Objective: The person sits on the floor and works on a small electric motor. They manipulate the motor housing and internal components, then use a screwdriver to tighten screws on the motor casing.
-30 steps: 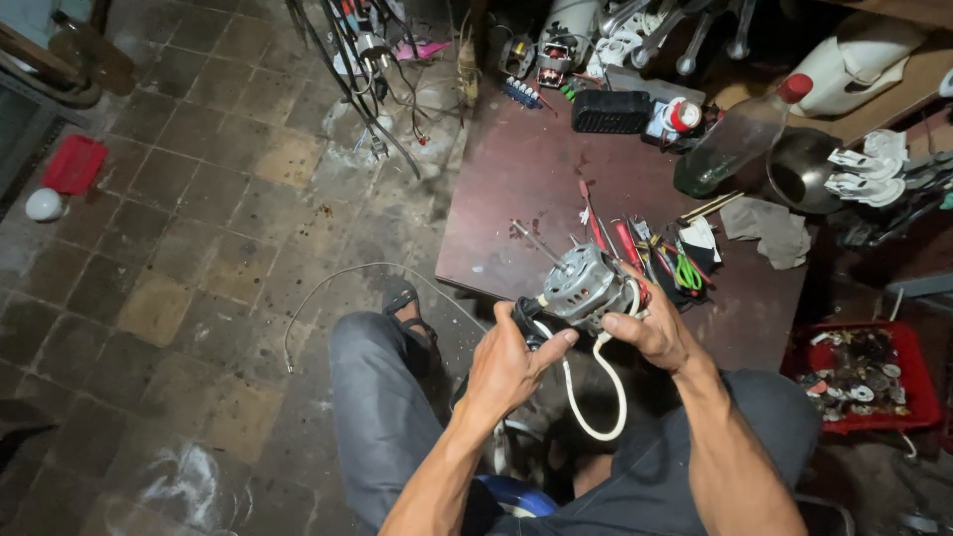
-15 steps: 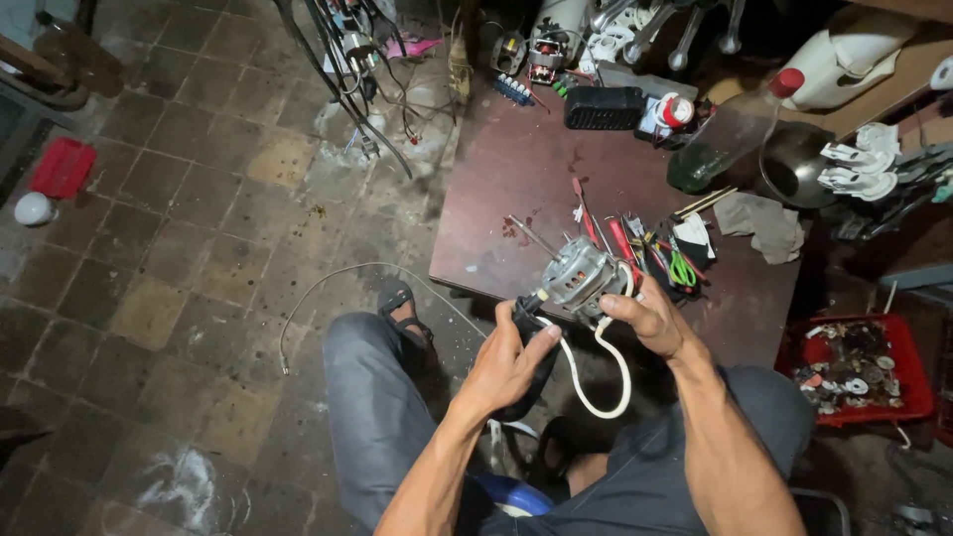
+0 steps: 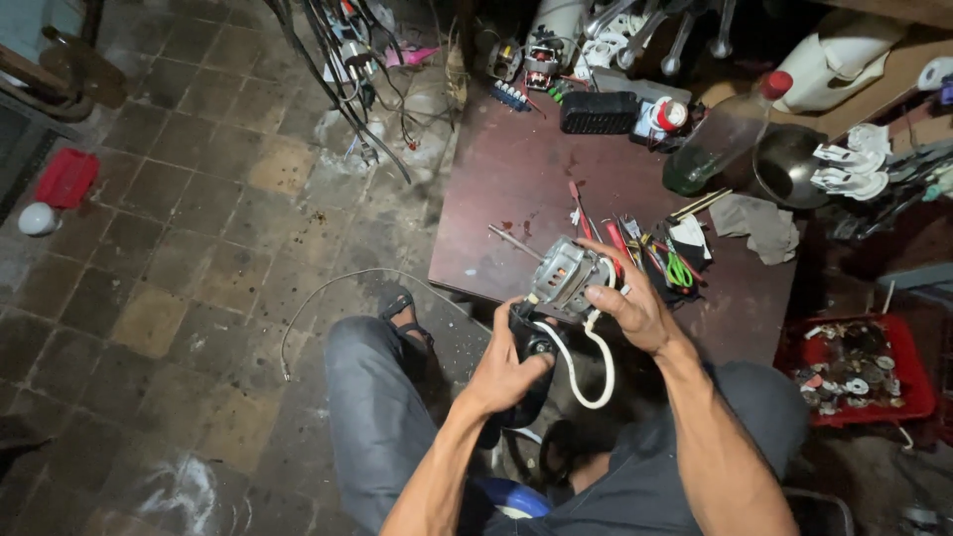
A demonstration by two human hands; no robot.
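A small grey electric motor (image 3: 569,275) with a thin shaft sticking out to the left is held over the near edge of a dark red-brown table (image 3: 516,189). My right hand (image 3: 629,305) grips the motor's right side. My left hand (image 3: 508,365) is closed on a black part (image 3: 530,340) just below the motor. A white cable (image 3: 588,365) loops down from the motor between my two hands. I sit with my knees under the table's edge.
Screwdrivers and green-handled pliers (image 3: 663,258) lie on the table by the motor. Farther back stand a bottle (image 3: 717,136), a metal bowl (image 3: 784,164) and a black box (image 3: 599,112). A red tray of small parts (image 3: 854,367) sits at right. A loose wire (image 3: 328,298) lies on the tiled floor.
The motor has stayed in my hands. My left hand has slid lower onto the black part, and the view has shifted slightly.
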